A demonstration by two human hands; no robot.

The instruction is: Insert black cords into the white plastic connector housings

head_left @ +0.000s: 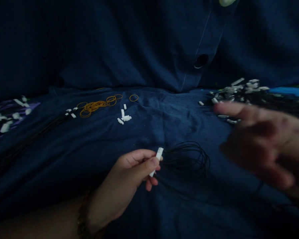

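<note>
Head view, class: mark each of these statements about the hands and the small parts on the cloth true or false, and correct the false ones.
1. The left hand pinches a white connector. True.
2. The rubber bands are blue. False: they are orange.
3. The right hand grips scissors. False: its fingers are spread, and nothing shows in them.
4. Black wires loop out from the white connector. True.

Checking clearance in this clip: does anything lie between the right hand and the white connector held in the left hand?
Only the coil of black wires running from the white connector, lying on the blue cloth between the left hand and the open right hand. Nothing else shows there.
</note>
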